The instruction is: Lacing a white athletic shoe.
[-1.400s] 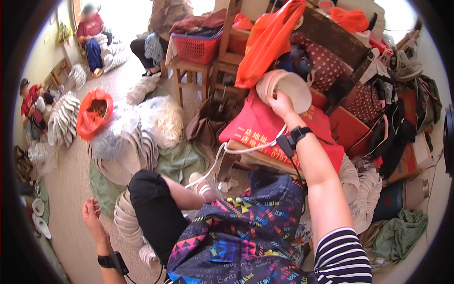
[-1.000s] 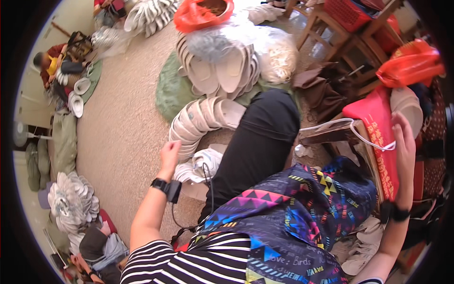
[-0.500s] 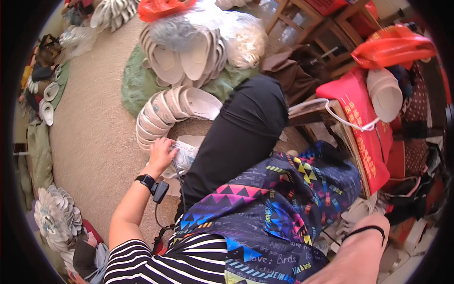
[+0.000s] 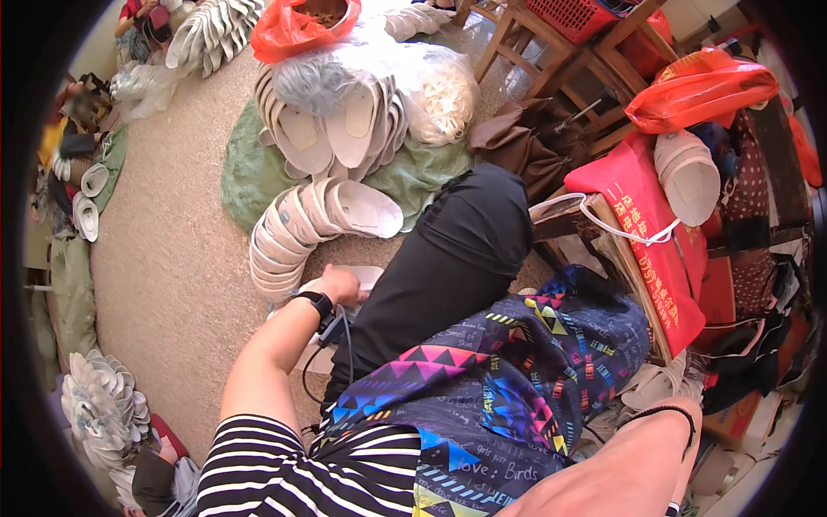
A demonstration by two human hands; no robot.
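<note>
My left hand (image 4: 339, 284), with a black watch on its wrist, reaches down beside my bent knee. Its fingers curl downward and are partly hidden, and what they hold I cannot make out. Just beyond it a pale shoe piece (image 4: 371, 277) shows by the black trouser leg. A curved row of nested beige shoe uppers (image 4: 297, 226) lies on the floor, close past that hand. At lower right is my right hand (image 4: 683, 403), beyond a black cord bracelet; its fingers are out of sight. Light shoe pieces (image 4: 652, 385) lie near it.
Stacked insole-like pieces (image 4: 303, 142) sit on a green sack (image 4: 245, 155) ahead. A red bag (image 4: 263, 33), wooden chairs (image 4: 551, 65) and a brown umbrella (image 4: 525, 133) stand beyond. On my right is a wooden stool with a red cloth bag (image 4: 659, 267). More shoe pieces (image 4: 103, 401) lie left.
My left hand has moved right and slightly nearer, from the end of the curved row to beside my knee. My view has shifted a little.
</note>
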